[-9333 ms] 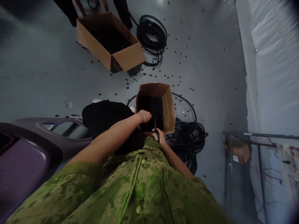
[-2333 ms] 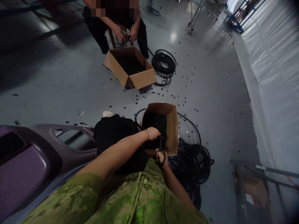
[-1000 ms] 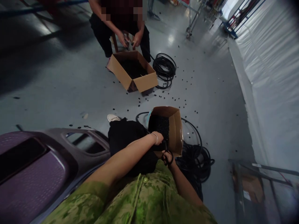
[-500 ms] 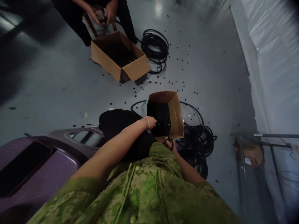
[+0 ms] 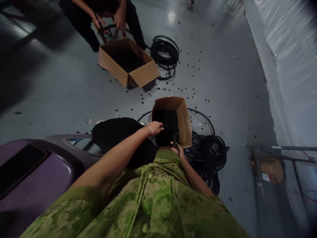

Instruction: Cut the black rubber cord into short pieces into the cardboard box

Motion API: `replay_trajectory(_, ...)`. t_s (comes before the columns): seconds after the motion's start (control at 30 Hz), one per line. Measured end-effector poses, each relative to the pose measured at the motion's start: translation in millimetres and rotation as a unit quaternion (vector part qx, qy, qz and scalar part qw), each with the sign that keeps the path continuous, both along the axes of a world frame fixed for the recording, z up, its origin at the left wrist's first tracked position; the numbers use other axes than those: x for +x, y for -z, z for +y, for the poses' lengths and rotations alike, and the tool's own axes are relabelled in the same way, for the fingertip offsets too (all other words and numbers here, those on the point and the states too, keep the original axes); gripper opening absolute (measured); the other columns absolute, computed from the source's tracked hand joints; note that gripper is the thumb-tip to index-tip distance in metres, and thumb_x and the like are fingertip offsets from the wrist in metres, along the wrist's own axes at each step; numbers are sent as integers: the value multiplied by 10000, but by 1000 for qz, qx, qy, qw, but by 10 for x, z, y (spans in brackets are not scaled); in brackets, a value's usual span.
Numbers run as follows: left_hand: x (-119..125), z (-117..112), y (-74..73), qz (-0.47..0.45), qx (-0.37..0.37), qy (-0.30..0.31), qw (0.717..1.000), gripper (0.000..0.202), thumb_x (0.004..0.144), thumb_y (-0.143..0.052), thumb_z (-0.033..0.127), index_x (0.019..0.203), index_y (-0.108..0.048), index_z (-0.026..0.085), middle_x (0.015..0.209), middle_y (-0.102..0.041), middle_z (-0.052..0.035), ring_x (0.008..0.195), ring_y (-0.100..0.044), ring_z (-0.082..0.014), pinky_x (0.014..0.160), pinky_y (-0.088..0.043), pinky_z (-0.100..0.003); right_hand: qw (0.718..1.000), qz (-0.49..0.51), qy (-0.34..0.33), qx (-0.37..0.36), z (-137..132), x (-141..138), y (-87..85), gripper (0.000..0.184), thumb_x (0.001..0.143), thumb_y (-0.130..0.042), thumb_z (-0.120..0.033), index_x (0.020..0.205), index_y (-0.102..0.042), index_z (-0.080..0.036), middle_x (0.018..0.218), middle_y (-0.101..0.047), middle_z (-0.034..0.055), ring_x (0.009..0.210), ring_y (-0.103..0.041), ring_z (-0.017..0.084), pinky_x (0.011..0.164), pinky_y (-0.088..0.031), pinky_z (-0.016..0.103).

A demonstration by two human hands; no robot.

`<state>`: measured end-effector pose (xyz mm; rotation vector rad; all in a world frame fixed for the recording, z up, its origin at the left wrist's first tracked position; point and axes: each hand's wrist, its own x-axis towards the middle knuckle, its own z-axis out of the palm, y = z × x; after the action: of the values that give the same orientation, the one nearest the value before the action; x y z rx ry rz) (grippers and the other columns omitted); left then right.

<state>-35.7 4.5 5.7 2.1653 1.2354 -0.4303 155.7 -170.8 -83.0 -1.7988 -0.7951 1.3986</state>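
My left hand [image 5: 156, 127] is closed on a black hose [image 5: 168, 127] over the near cardboard box [image 5: 184, 120]; the hose is hard to make out against the dark contents. Short black pieces [image 5: 172, 117] fill part of that box. At the box's near edge, my right hand [image 5: 180, 152] is wrapped round the black handles of a pair of scissors [image 5: 176, 145]. The blades point up into the box, just below the hose. Whether they touch it I cannot tell.
Coiled black hose [image 5: 210, 148] lies right of the near box. Across from me, a seated person's hands [image 5: 120, 19] work above another cardboard box [image 5: 146, 73], beside a second hose coil [image 5: 164, 49]. Small black pieces litter the floor. A phone [image 5: 21, 165] lies on a purple stool [image 5: 52, 175].
My right hand with the scissors has moved up and slightly left, closer to the left hand. The view has shifted a little. The other person's hands have moved apart.
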Motion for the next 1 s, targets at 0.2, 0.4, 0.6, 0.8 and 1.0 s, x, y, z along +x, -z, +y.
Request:
replay_trajectory(0.2, 309, -109, 178, 18, -5, 3, 1000, 374, 972, -435, 367, 1235, -662, 228, 1210, -713, -95, 1106, -663, -237, 881, -511, -285, 997, -35, -55, -30, 125, -69, -35, 441, 659, -629, -294, 1085, -680, -189, 604, -649, -30, 593, -597, 176, 587, -461, 267)
replay_trajectory(0.4, 406, -163, 246, 63, -31, 74, 995, 355, 950, -486, 354, 1214, -680, 219, 1221, -706, -121, 1126, -653, -266, 895, -521, -320, 997, -62, -40, -22, -16, -80, -32, 362, 665, -608, -327, 994, -678, -190, 608, -591, -37, 587, -545, 158, 578, -430, 255)
replay_trajectory(0.6, 402, -145, 185, 58, -22, 80, 995, 352, 961, -478, 376, 1213, -679, 234, 1198, -715, -105, 1121, -656, -248, 903, -508, -299, 980, -194, -27, -24, -11, 61, -100, 378, 664, -589, -372, 983, -698, -201, 602, -550, -47, 602, -518, 158, 608, -406, 260)
replay_trajectory(0.8, 285, -178, 204, 58, -36, 93, 993, 362, 945, -504, 379, 1236, -674, 247, 1186, -722, -100, 1086, -668, -247, 882, -512, -295, 974, -227, -1, 8, -22, 128, -123, 413, 665, -518, -373, 988, -679, -172, 606, -506, -43, 580, -475, 150, 603, -389, 257)
replay_trajectory(1.0, 252, -184, 229, 58, -39, 89, 994, 345, 917, -548, 376, 1204, -699, 260, 1158, -732, -94, 1085, -669, -258, 894, -516, -311, 984, -157, -81, 31, -112, 24, -88, 400, 679, -505, -357, 1009, -657, -189, 651, -515, -40, 606, -461, 148, 596, -379, 247)
